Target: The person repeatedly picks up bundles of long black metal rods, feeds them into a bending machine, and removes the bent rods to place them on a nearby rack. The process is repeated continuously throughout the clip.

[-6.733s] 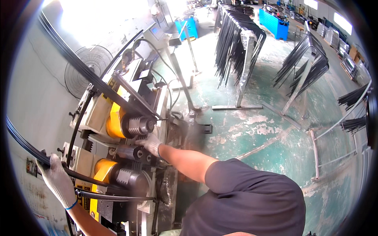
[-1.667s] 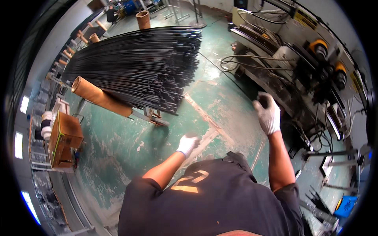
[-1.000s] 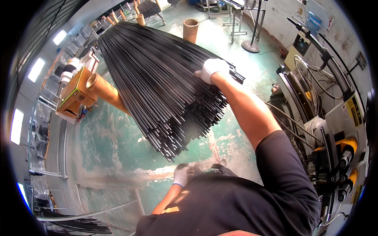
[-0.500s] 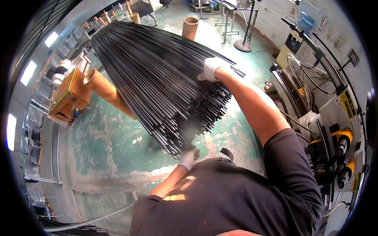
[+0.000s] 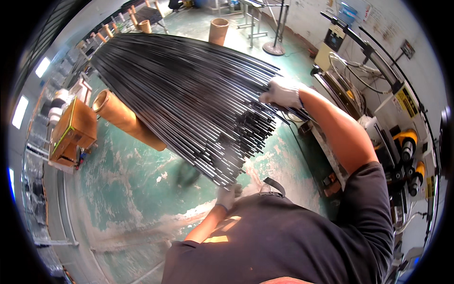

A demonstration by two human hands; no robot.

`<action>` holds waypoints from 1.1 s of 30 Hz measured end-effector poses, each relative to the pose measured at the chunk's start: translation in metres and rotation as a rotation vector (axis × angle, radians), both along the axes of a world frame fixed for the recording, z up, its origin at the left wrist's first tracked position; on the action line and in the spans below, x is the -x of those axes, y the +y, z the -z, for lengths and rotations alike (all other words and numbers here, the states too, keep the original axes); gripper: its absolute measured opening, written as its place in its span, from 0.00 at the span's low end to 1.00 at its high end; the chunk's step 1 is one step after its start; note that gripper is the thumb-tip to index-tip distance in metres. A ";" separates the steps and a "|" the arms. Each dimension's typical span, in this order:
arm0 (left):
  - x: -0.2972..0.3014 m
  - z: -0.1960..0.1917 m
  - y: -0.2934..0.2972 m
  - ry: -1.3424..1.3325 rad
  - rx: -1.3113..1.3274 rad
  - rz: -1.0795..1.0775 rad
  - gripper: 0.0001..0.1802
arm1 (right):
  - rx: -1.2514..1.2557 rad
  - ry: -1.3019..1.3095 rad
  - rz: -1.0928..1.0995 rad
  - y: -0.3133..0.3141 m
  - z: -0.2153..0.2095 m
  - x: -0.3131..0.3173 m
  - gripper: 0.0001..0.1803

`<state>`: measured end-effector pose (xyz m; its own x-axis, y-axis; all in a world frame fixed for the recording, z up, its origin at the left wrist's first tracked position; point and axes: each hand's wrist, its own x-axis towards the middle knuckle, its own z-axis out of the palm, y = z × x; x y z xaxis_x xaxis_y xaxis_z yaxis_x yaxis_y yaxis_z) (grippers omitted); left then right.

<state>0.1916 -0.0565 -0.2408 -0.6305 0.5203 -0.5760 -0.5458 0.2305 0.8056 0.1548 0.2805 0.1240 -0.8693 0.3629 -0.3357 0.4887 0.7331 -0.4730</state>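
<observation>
A large bundle of long thin black rods (image 5: 175, 85) stretches from the far left toward me, its near ends uneven. My right hand (image 5: 282, 92), in a white knitted glove, is closed around a few rods at the bundle's right edge; their ends stick out past the hand. Close to my body, my left hand (image 5: 229, 195), also gloved, is at the nearest rod ends with its fingers curled in. Whatever it may hold is hidden, and the rods just above it look smeared.
Beneath the bundle's left side leans a thick brown cardboard tube (image 5: 127, 120); another tube (image 5: 218, 31) stands behind. A wooden cabinet (image 5: 75, 128) is at the left. Along the right stands a machine (image 5: 364, 90) with cables. The green floor (image 5: 127, 189) is worn.
My right hand has moved right and slightly nearer, from lying over the rods to gripping some at the edge. The near rods have spread rightward. My left hand stays by the near ends.
</observation>
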 end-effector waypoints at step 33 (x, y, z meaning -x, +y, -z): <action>-0.194 -0.220 0.243 -0.601 -0.780 -0.114 0.13 | -0.962 -0.028 1.120 -0.068 0.239 -1.023 0.08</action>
<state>0.3852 0.1863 -0.0206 -0.4158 0.8441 -0.3385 -0.8993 -0.3261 0.2916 1.1781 0.2127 -0.1150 0.0107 0.9137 0.4062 0.9999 -0.0047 -0.0159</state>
